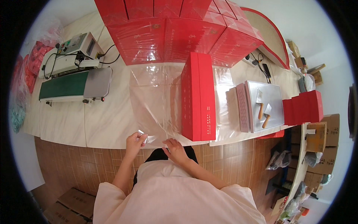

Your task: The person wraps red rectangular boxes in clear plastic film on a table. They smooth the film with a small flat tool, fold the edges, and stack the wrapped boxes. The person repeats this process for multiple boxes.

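Note:
At the table's front edge, my left hand pinches the near left corner of a clear plastic film. My right hand is at the film's near edge, thumb and fingers apart; whether the fingertips touch the film is hard to tell. On the film's right part lies a long red box made of two lengthwise halves or two boxes side by side, bearing small printed writing. The film extends flat to both sides of it.
Film-wrapped red boxes are stacked behind. A band sealing machine stands left. To the right, two wooden-handled scrapers lie on a metal-topped device, with red boxes beyond. Cardboard cartons sit on the floor.

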`<control>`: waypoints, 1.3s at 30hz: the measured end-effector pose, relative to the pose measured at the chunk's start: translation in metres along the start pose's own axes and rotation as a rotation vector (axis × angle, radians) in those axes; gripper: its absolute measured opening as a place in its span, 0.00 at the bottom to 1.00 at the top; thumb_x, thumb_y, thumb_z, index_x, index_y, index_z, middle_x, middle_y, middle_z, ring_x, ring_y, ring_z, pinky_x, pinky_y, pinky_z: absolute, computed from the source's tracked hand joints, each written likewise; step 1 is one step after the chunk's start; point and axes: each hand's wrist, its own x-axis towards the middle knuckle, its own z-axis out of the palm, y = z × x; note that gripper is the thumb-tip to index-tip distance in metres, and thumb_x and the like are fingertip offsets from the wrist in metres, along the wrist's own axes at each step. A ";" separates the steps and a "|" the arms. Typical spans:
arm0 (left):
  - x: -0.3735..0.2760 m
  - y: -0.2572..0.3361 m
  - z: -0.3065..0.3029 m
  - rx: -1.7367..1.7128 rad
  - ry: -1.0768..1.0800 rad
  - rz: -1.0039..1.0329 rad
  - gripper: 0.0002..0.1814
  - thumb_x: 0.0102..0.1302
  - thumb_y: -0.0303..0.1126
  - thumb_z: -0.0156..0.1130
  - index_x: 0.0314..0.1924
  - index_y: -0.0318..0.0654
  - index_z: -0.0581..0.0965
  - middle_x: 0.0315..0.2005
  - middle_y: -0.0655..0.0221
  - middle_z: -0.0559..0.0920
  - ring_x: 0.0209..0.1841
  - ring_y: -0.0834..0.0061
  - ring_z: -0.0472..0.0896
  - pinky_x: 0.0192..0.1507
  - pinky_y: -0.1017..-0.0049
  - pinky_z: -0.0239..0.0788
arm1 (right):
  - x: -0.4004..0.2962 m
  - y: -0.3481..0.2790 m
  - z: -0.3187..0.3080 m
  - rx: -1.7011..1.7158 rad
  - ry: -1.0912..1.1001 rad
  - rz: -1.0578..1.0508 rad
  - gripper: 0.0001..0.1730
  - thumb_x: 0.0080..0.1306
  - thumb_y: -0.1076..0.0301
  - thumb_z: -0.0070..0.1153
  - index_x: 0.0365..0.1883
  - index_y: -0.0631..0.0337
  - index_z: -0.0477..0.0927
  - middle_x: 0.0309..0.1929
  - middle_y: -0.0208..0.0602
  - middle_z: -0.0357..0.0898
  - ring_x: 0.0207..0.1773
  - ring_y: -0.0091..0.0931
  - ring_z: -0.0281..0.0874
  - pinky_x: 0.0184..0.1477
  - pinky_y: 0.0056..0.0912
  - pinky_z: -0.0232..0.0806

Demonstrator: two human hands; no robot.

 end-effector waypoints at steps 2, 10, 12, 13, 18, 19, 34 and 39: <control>-0.001 0.015 0.010 0.039 0.002 0.018 0.16 0.66 0.39 0.68 0.31 0.31 0.80 0.23 0.72 0.80 0.21 0.85 0.77 0.23 0.81 0.72 | 0.003 -0.005 -0.005 0.032 0.035 0.003 0.18 0.63 0.68 0.62 0.51 0.61 0.76 0.48 0.44 0.76 0.52 0.43 0.76 0.53 0.44 0.70; -0.007 0.036 0.018 -0.095 -0.171 0.100 0.10 0.71 0.31 0.62 0.40 0.30 0.82 0.31 0.65 0.86 0.31 0.81 0.84 0.35 0.80 0.77 | 0.028 -0.028 -0.019 0.174 0.194 -0.009 0.22 0.62 0.68 0.64 0.53 0.63 0.76 0.49 0.45 0.76 0.51 0.44 0.75 0.53 0.44 0.70; -0.009 0.045 0.017 -0.071 -0.191 0.088 0.09 0.71 0.30 0.61 0.42 0.30 0.82 0.31 0.65 0.86 0.32 0.80 0.84 0.35 0.79 0.77 | 0.031 -0.030 -0.020 0.205 0.208 0.001 0.21 0.61 0.69 0.65 0.52 0.64 0.76 0.49 0.45 0.76 0.51 0.44 0.75 0.52 0.44 0.70; -0.010 0.047 0.017 -0.056 -0.192 0.096 0.09 0.70 0.30 0.62 0.41 0.30 0.82 0.30 0.65 0.86 0.31 0.80 0.84 0.35 0.79 0.77 | 0.032 -0.031 -0.021 0.228 0.208 0.010 0.21 0.61 0.69 0.65 0.52 0.64 0.76 0.49 0.45 0.76 0.51 0.44 0.75 0.52 0.43 0.70; -0.008 0.055 0.023 -0.016 -0.178 0.147 0.09 0.69 0.32 0.65 0.36 0.31 0.81 0.23 0.69 0.83 0.24 0.83 0.80 0.27 0.81 0.75 | 0.035 -0.036 -0.025 0.257 0.230 0.008 0.20 0.61 0.70 0.65 0.51 0.65 0.77 0.48 0.45 0.77 0.51 0.43 0.76 0.51 0.43 0.71; -0.006 0.054 0.024 0.004 -0.165 0.140 0.10 0.68 0.33 0.65 0.34 0.31 0.80 0.22 0.70 0.82 0.23 0.84 0.79 0.26 0.81 0.74 | 0.036 -0.036 -0.025 0.265 0.237 0.018 0.20 0.61 0.70 0.65 0.51 0.65 0.77 0.47 0.45 0.77 0.50 0.43 0.76 0.51 0.43 0.71; -0.005 0.067 0.031 0.048 -0.123 0.154 0.21 0.67 0.41 0.68 0.22 0.33 0.76 0.13 0.73 0.76 0.15 0.86 0.71 0.17 0.82 0.63 | 0.045 -0.038 -0.038 -0.078 0.264 -0.123 0.31 0.53 0.78 0.62 0.58 0.62 0.74 0.44 0.40 0.79 0.44 0.38 0.79 0.46 0.40 0.73; -0.010 0.068 0.030 -0.031 -0.073 0.104 0.23 0.74 0.43 0.57 0.25 0.32 0.78 0.14 0.71 0.77 0.16 0.83 0.73 0.21 0.79 0.65 | 0.053 -0.037 -0.041 -0.018 0.375 -0.150 0.21 0.54 0.82 0.60 0.48 0.63 0.81 0.36 0.42 0.81 0.38 0.39 0.79 0.39 0.40 0.73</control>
